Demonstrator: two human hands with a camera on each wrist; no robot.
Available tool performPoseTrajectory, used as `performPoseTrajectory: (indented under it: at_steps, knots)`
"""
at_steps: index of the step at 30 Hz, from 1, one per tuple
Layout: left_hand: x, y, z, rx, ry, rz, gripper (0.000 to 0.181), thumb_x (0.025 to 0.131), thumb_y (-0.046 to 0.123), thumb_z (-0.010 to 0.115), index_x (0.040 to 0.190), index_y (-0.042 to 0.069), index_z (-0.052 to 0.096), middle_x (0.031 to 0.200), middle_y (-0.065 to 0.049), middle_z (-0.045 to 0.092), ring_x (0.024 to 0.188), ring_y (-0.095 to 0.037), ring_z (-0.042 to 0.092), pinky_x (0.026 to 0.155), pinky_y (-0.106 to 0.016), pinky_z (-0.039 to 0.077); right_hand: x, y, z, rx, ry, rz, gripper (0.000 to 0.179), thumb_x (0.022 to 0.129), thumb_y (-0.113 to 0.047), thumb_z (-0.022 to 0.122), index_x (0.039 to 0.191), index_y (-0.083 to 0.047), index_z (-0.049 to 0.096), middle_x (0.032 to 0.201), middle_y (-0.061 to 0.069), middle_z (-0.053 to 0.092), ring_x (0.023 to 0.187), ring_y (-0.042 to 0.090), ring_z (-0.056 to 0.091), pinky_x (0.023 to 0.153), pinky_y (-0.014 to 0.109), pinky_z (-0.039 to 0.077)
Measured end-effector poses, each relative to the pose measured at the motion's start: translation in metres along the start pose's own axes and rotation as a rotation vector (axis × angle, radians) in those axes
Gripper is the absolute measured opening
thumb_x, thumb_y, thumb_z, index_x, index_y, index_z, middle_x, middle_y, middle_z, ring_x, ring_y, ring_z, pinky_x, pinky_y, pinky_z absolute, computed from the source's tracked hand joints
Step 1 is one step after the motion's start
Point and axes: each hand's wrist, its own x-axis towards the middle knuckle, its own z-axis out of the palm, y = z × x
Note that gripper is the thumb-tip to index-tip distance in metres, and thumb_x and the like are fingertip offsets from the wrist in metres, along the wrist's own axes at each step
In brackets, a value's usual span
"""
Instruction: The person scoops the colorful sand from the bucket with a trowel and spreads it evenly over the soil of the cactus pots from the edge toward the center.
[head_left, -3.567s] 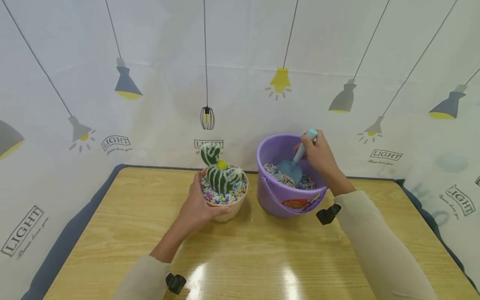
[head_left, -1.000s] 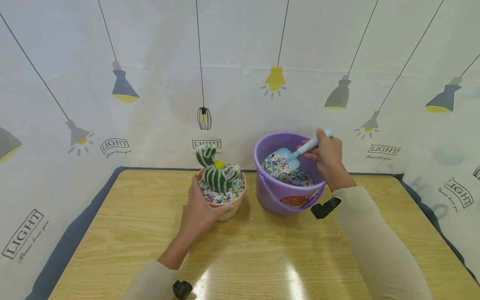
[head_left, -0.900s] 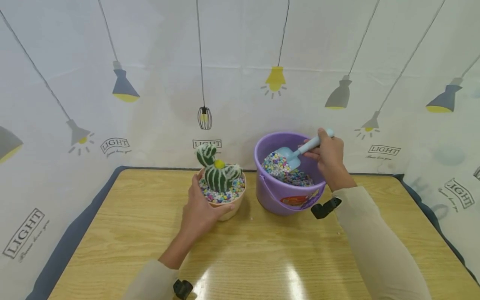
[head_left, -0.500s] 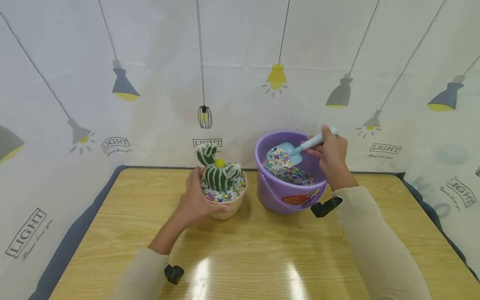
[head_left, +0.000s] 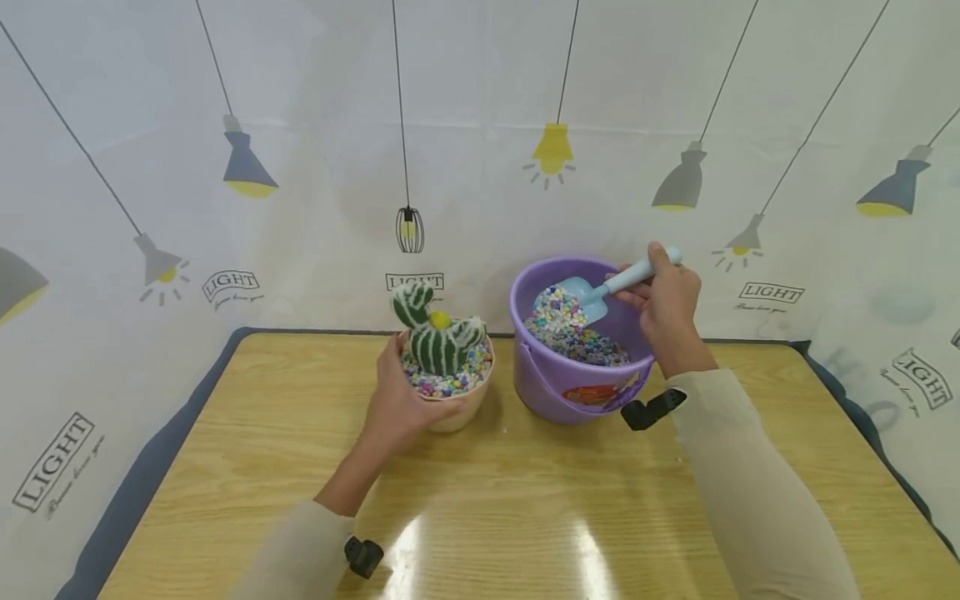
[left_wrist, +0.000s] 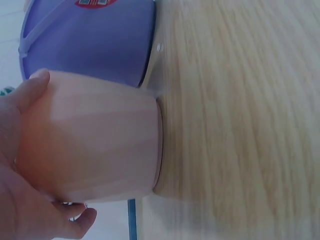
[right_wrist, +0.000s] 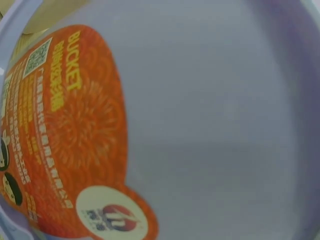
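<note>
My left hand (head_left: 399,404) grips the near left side of a pale peach flower pot (head_left: 461,412), thumb along its front. A toy-like green-and-white striped cactus (head_left: 437,354) with a yellow ball stands in the pot among multicoloured pebbles. In the left wrist view the pot (left_wrist: 100,135) is upright on the table, fingers wrapped about its upper part. My right hand (head_left: 671,308) holds the handle of a light blue toy shovel (head_left: 632,277). Its blade, heaped with pebbles, is inside a purple bucket (head_left: 551,387), over more pebbles (head_left: 600,350). The right wrist view shows only the bucket wall (right_wrist: 210,100) and label, no hand.
The wooden table (head_left: 510,500) ends at the back against a white cloth (head_left: 337,167) printed with lamps. A carrying handle (head_left: 551,383) hangs down the bucket's front. A tiny pale pebble (left_wrist: 159,47) lies on the table near the bucket and pot.
The shovel blade, earlier low in the pebbles with its handle steep, has risen loaded; the handle now leans right. Lately it has crept slightly up and right. My left hand keeps holding the pot.
</note>
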Motion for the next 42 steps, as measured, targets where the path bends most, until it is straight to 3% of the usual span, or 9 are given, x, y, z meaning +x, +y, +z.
performPoseTrajectory:
  at_steps: [7, 11, 14, 17, 20, 24, 32, 38, 42]
  knots:
    - [-0.007, 0.011, 0.008, 0.105, 0.096, -0.053, 0.130, 0.054, 0.050, 0.093, 0.151, 0.012, 0.015, 0.150, -0.015, 0.027, 0.125, -0.036, 0.045, 0.096, -0.063, 0.043, 0.001, 0.000, 0.000, 0.040, 0.012, -0.001, 0.033, 0.097, -0.030, 0.060, 0.111, -0.002, 0.051, 0.075, 0.013, 0.072, 0.069, 0.026, 0.073, 0.060, 0.033, 0.059]
    - [-0.007, 0.015, 0.001, 0.188, 0.033, -0.050, 0.139, 0.053, 0.058, 0.090, 0.154, 0.011, 0.007, 0.156, -0.018, 0.017, 0.133, -0.039, 0.037, 0.101, -0.068, 0.036, 0.001, -0.003, -0.002, 0.102, 0.036, 0.032, 0.032, 0.096, -0.029, 0.062, 0.112, -0.004, 0.051, 0.075, 0.014, 0.071, 0.071, 0.028, 0.073, 0.059, 0.035, 0.059]
    - [0.000, 0.015, -0.010, 0.217, -0.057, 0.004, 0.145, 0.052, 0.058, 0.090, 0.155, 0.011, -0.001, 0.158, -0.020, 0.009, 0.137, -0.042, 0.033, 0.103, -0.068, 0.033, 0.000, -0.007, -0.004, 0.142, 0.038, 0.053, 0.033, 0.096, -0.028, 0.062, 0.116, -0.005, 0.051, 0.075, 0.015, 0.070, 0.072, 0.030, 0.073, 0.060, 0.037, 0.059]
    - [0.011, 0.010, -0.021, 0.134, -0.139, 0.084, 0.141, 0.055, 0.049, 0.093, 0.155, 0.013, 0.000, 0.155, -0.021, 0.013, 0.135, -0.041, 0.034, 0.107, -0.061, 0.034, -0.004, -0.011, -0.007, 0.186, 0.024, 0.076, 0.035, 0.095, -0.027, 0.063, 0.120, -0.006, 0.049, 0.078, 0.016, 0.069, 0.076, 0.032, 0.073, 0.062, 0.039, 0.059]
    - [0.021, 0.004, -0.024, -0.034, -0.216, 0.176, 0.130, 0.057, 0.032, 0.096, 0.154, 0.017, 0.010, 0.149, -0.017, 0.028, 0.132, -0.034, 0.040, 0.110, -0.051, 0.037, -0.008, -0.014, -0.010, 0.215, 0.019, 0.100, 0.039, 0.095, -0.026, 0.064, 0.126, -0.009, 0.047, 0.081, 0.017, 0.069, 0.077, 0.033, 0.073, 0.063, 0.040, 0.059]
    - [0.026, -0.004, -0.023, -0.173, -0.265, 0.239, 0.121, 0.057, 0.023, 0.096, 0.151, 0.020, 0.020, 0.142, -0.009, 0.039, 0.128, -0.026, 0.046, 0.110, -0.044, 0.037, -0.016, -0.017, -0.012, 0.260, 0.013, 0.118, 0.045, 0.094, -0.025, 0.065, 0.133, -0.013, 0.044, 0.083, 0.019, 0.069, 0.076, 0.033, 0.073, 0.063, 0.041, 0.059]
    - [0.019, -0.004, -0.016, -0.214, -0.186, 0.212, 0.114, 0.057, 0.026, 0.096, 0.147, 0.025, 0.027, 0.138, -0.003, 0.044, 0.124, -0.021, 0.049, 0.107, -0.041, 0.041, -0.030, -0.021, -0.019, 0.305, 0.007, 0.109, 0.046, 0.092, -0.023, 0.068, 0.128, -0.015, 0.042, 0.080, 0.020, 0.068, 0.077, 0.036, 0.072, 0.062, 0.043, 0.059]
    - [0.004, 0.001, -0.009, -0.097, -0.068, 0.105, 0.130, 0.053, 0.039, 0.096, 0.153, 0.017, 0.016, 0.146, -0.011, 0.033, 0.129, -0.028, 0.043, 0.109, -0.049, 0.038, -0.044, -0.018, -0.027, 0.376, -0.024, 0.131, 0.056, 0.093, -0.021, 0.067, 0.137, -0.018, 0.033, 0.090, 0.022, 0.062, 0.081, 0.039, 0.071, 0.066, 0.048, 0.058]
    - [-0.003, 0.004, -0.004, -0.042, 0.001, 0.060, 0.132, 0.053, 0.042, 0.095, 0.154, 0.015, 0.015, 0.149, -0.013, 0.029, 0.131, -0.029, 0.040, 0.110, -0.049, 0.036, -0.056, -0.015, -0.029, 0.426, -0.042, 0.142, 0.061, 0.093, -0.018, 0.067, 0.141, -0.021, 0.030, 0.098, 0.022, 0.056, 0.082, 0.041, 0.070, 0.069, 0.051, 0.058]
